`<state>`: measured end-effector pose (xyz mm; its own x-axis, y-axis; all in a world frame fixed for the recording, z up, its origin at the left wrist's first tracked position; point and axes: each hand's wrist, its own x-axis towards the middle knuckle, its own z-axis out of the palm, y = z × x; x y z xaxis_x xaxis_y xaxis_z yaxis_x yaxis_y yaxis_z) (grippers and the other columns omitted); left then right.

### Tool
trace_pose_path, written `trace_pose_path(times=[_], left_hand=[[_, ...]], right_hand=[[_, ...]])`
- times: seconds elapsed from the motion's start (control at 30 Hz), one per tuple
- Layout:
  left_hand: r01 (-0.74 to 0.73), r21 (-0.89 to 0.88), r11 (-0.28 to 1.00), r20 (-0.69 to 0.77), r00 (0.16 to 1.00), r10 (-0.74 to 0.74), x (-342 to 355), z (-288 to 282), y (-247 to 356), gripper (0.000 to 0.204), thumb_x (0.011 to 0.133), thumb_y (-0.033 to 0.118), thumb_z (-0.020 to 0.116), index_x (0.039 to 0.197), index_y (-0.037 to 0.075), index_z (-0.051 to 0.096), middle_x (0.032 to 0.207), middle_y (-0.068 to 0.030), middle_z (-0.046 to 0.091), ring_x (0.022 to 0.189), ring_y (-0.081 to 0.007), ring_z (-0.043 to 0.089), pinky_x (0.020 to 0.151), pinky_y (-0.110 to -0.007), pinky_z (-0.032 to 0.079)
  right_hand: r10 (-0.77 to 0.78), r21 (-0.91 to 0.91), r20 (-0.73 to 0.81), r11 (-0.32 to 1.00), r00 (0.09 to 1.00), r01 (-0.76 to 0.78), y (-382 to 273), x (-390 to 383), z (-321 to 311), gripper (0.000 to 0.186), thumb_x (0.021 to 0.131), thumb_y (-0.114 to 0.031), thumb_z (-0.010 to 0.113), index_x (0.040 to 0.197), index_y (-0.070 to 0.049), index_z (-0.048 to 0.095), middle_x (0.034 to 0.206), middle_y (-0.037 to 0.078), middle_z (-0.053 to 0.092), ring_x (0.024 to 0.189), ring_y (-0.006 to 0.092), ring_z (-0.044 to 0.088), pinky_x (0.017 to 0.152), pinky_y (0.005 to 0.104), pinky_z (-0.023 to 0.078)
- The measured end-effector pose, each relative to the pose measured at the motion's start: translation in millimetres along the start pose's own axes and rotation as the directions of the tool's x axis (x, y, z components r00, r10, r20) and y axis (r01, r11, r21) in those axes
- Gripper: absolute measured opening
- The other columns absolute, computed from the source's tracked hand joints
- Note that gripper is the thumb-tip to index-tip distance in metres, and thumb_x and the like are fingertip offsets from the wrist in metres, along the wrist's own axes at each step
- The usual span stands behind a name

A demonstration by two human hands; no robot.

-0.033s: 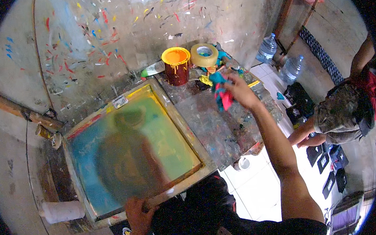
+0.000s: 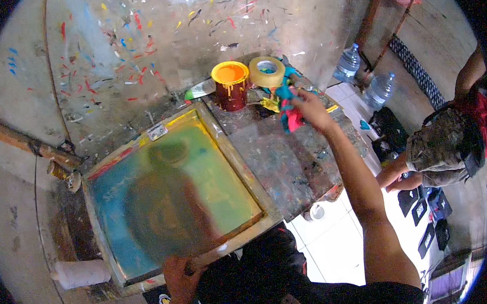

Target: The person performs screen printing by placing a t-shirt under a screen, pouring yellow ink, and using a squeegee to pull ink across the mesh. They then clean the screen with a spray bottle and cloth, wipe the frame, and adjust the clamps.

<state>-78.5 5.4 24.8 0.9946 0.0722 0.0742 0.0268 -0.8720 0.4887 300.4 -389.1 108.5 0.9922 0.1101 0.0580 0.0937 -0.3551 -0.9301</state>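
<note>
Currently | right hand [image 2: 311,109] pinches rag [image 2: 292,118], far right | left hand [image 2: 179,275] at near edge of frame [image 2: 243,166], grip unclear | rag already lifted, mesh [image 2: 170,200] still looks stained

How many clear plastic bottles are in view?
2: one clear plastic bottle to the right of the worktable; a second clear plastic bottle lower and farther right. Others may be hidden.

Rough wooden frame [image 2: 240,166]; matt cloth rag [image 2: 293,119]; glossy paint [image 2: 230,73]; smooth, shiny tape roll [image 2: 266,82]; clear plastic bottles [image 2: 348,65].
</note>
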Motion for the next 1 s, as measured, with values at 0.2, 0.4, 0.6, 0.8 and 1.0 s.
trace_pose_path(times=[0.2, 0.4, 0.6, 0.8, 1.0], left_hand=[[0.047, -0.019, 0.999, -0.028, 0.998, -0.048, -6, -3, 2, 0.049, 0.060, 0.027, 0.089, 0.101, 0.007, 0.069, 0.091, -0.0137, 0.061, 0.093, -0.0371, 0.057, 0.086, -0.048, 0.045], [0.194, -0.079, 0.978, -0.327, 0.922, -0.209, -24, -27, -20, 0.032, 0.076, 0.015, 0.079, 0.102, 0.004, 0.066, 0.105, -0.0167, 0.065, 0.100, -0.0380, 0.059, 0.090, -0.045, 0.046], [0.397, -0.009, 0.918, -0.561, 0.758, -0.333, -27, -31, -68, 0.026, 0.085, 0.016, 0.071, 0.106, 0.002, 0.064, 0.111, -0.0185, 0.061, 0.106, -0.0385, 0.055, 0.096, -0.050, 0.040], [0.433, 0.171, 0.885, -0.591, 0.764, -0.260, -19, -26, -77, 0.033, 0.083, 0.028, 0.073, 0.107, 0.006, 0.066, 0.113, -0.0143, 0.062, 0.107, -0.0359, 0.055, 0.093, -0.050, 0.038], [0.469, 0.064, 0.881, -0.588, 0.731, -0.347, -21, -30, -76, 0.026, 0.080, 0.026, 0.076, 0.098, 0.009, 0.068, 0.109, -0.0107, 0.064, 0.104, -0.0319, 0.058, 0.091, -0.046, 0.041]], right_hand=[[0.085, -0.120, -0.103, 0.988, 0.991, -0.097, 55, 118, -1, 0.047, 0.091, -0.036, 0.064, 0.119, 0.001, 0.063, 0.104, 0.019, 0.070, 0.091, 0.0281, 0.069, 0.079, 0.0396, 0.054], [-0.307, -0.848, -0.035, 0.512, 0.951, 0.134, -6, 68, 46, 0.032, 0.092, -0.024, 0.063, 0.110, 0.002, 0.066, 0.093, 0.023, 0.071, 0.088, 0.0315, 0.071, 0.078, 0.0389, 0.055], [-0.298, -0.458, 0.310, 0.786, 0.903, 0.416, -65, 54, 212, 0.041, 0.095, -0.036, 0.061, 0.080, 0.001, 0.069, 0.073, 0.021, 0.067, 0.067, 0.0334, 0.067, 0.064, 0.0412, 0.051], [-0.099, -0.681, 0.356, 0.653, 0.929, 0.330, -87, 149, 372, 0.072, 0.090, -0.062, 0.055, 0.091, 0.009, 0.069, 0.088, 0.033, 0.067, 0.085, 0.0454, 0.068, 0.078, 0.0502, 0.053], [-0.236, -0.681, 0.498, 0.488, 0.834, 0.545, -79, 192, 418, 0.056, 0.094, -0.049, 0.049, 0.095, 0.003, 0.070, 0.097, 0.032, 0.067, 0.093, 0.0460, 0.066, 0.085, 0.0535, 0.051]])
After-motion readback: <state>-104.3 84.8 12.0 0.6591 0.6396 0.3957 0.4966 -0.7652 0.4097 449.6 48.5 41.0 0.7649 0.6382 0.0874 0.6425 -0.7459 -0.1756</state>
